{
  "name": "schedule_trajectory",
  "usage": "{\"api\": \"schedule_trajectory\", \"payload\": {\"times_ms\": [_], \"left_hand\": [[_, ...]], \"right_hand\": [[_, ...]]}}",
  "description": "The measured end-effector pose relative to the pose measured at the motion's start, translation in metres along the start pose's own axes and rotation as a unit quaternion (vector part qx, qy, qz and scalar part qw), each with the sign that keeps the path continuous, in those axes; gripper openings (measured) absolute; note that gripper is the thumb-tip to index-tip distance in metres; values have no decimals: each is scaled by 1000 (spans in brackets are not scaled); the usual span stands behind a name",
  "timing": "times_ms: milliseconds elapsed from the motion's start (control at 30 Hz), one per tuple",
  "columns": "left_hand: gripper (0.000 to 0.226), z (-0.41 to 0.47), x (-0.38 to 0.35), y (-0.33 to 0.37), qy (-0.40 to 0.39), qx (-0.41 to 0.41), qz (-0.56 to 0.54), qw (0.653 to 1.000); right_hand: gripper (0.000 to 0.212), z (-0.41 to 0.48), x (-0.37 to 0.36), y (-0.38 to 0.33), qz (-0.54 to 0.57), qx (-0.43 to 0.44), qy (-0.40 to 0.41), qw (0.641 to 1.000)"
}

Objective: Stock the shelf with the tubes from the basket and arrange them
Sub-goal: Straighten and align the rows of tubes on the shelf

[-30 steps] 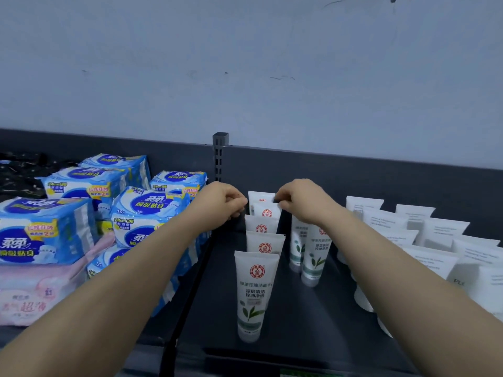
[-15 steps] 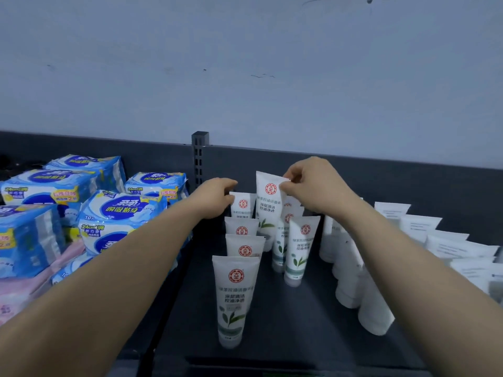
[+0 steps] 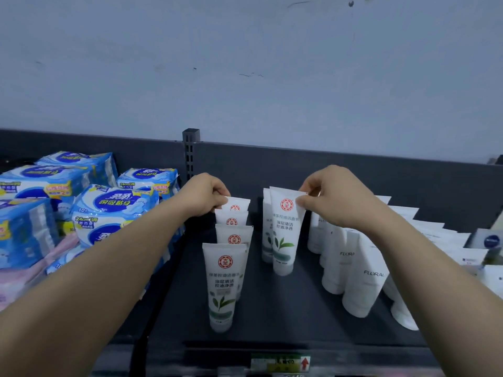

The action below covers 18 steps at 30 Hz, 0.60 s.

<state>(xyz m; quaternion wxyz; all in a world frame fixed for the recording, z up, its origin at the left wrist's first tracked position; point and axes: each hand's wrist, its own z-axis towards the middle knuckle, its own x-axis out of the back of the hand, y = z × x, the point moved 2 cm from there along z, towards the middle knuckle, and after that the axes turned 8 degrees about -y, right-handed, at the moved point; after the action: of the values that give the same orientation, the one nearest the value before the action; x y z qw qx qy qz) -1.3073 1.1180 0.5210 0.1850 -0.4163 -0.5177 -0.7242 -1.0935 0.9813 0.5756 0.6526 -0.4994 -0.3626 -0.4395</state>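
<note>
1. The shelf point(image 3: 272, 308) was dark, and leaf-printed tubes stood on it cap-down in two rows running front to back.
2. The left row held four tubes, with the front tube point(image 3: 221, 284) nearest the shelf edge and the rear tube point(image 3: 237, 204) closest to the back panel.
3. The left hand point(image 3: 204, 195) had its fingers curled on the rear tube's top edge, apparently pinching it, though the grip was partly hidden.
4. The right hand point(image 3: 336, 198) pinched the top right corner of the held tube point(image 3: 285, 232), which stood upright at the front of the right row.
5. A second tube point(image 3: 267, 235) stood just behind the held tube.
6. The two hands were apart, each at its own row.
7. White FLORAL tubes point(image 3: 362, 278) stood in rows under the right arm.
8. Blue packs point(image 3: 109, 213) were stacked left of the shelf, beyond the upright post point(image 3: 190, 153).
9. A price label point(image 3: 280, 363) sat on the shelf's front edge.
</note>
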Motion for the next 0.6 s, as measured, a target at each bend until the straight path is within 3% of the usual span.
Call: {"api": "schedule_trajectory", "payload": {"times_ms": [333,467,600], "left_hand": [[12,-11,1,-5,7,13,-18,1000],[28,-19,5,-6,9,8,-37,999],[16,-44,20,0,83,-12,-32,996]], "right_hand": [[12,-11,-38,24,18,-49,-32,998],[13,-15,-46,27,34,-48,-44,997],[11,-18,-48,27,39,-42,-45,997]]}}
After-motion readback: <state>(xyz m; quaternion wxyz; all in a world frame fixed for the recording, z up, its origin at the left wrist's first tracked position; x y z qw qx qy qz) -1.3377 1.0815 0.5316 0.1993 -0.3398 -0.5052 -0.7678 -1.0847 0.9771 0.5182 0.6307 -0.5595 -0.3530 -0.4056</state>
